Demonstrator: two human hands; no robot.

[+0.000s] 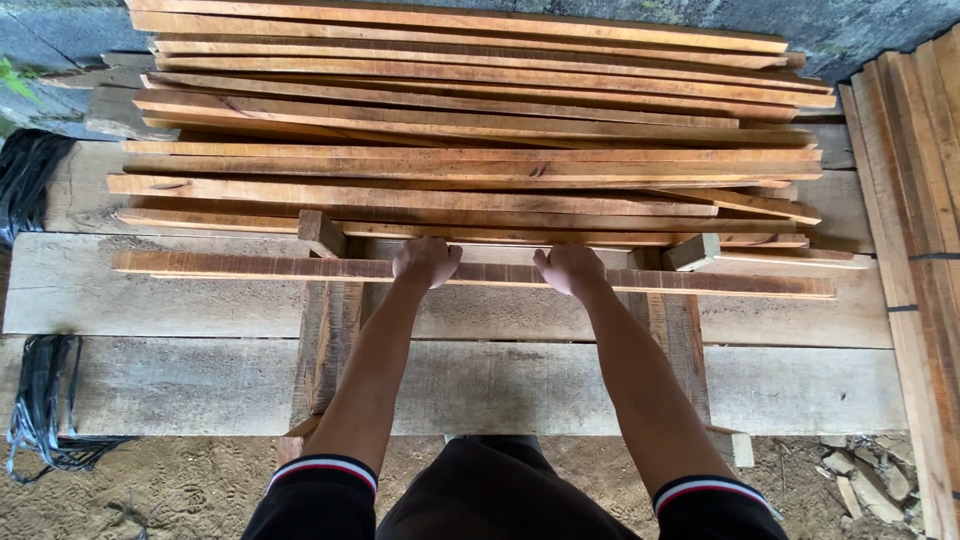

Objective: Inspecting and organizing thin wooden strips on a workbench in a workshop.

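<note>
A long, thin wooden slat (pixel 700 283) lies crosswise at the near edge of the work surface, resting over two short wooden cross supports (pixel 322 233). Both hands grip it near its middle: the left hand (pixel 426 262) and the right hand (pixel 568 268) are set a little apart, each curled over the top of the slat with the knuckles toward the camera. The fingers are closed around the strip, wrapping down its far side, so their tips are hidden; neither hand is relaxed or spread.

Just beyond the held slat sits a loose pile of similar slats (pixel 470 130), many layers deep and roughly parallel, some lying slightly askew. Judging from this, the held slat is one piece apart from the pile and nearest the person, while the bulk remains stacked behind it.

Beneath everything run broad grey planks (pixel 150 300) forming a bench. At the right edge, another bundle of boards (pixel 915 200) runs lengthwise, tied with dark bands. Black strapping (pixel 40 400) hangs at the left, and sandy ground (pixel 180 490) with wood scraps (pixel 865 485) shows below.
</note>
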